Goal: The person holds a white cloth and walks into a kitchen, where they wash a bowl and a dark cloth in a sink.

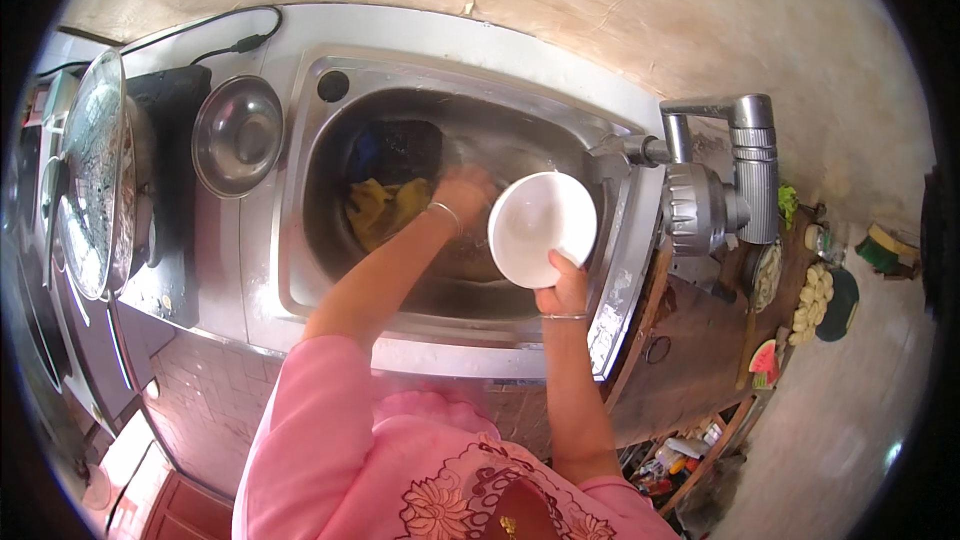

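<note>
My right hand [564, 285] grips a white bowl [536, 221] by its near rim, the thumb over the edge. The bowl is tilted above the right side of a stainless steel sink [292, 255], its inside facing up towards me. My left hand [466, 191] reaches down into the basin. Its fingers are blurred, and I cannot tell whether they hold anything. Left of that hand lies a yellow cloth [366, 206], and behind the cloth is a dark object [405, 146] whose kind is unclear. A metal faucet [701, 210] stands large at the right.
Left of the sink are a steel bowl [244, 131], a black cooktop [176, 240] and a pan with a glass lid [94, 172]. A power cord [251, 43] runs behind them. On the right, a wooden table [690, 367] bears a watermelon piece [763, 356] and several pale food pieces [811, 304].
</note>
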The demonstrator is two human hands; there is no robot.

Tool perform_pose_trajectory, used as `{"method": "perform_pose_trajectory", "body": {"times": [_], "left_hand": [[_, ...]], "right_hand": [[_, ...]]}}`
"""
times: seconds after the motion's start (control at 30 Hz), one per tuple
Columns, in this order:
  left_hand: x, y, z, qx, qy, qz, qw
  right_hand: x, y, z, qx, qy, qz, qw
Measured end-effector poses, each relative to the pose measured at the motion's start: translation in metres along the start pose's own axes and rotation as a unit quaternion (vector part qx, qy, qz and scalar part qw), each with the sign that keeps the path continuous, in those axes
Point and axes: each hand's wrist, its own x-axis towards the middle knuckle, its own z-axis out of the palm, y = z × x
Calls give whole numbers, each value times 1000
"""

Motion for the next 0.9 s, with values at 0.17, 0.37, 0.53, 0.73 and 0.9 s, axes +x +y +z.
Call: {"method": "perform_pose_trajectory", "body": {"times": [0.17, 0.37, 0.53, 0.73, 0.9], "left_hand": [[-28, 4, -69, -349, 101, -41, 931], [-96, 61, -134, -295, 237, 143, 915], [-97, 76, -121, -142, 336, 132, 922], [-78, 64, -179, -201, 317, 125, 918], [-49, 25, -185, -589, 208, 62, 778]], "right_hand": [[34, 39, 6, 112, 18, 70, 991], [7, 8, 97, 250, -223, 96, 937], [-13, 16, 112, 150, -253, 91, 952], [-28, -11, 119, -11, -312, 53, 949], [-28, -23, 113, 74, -367, 201, 905]]}}
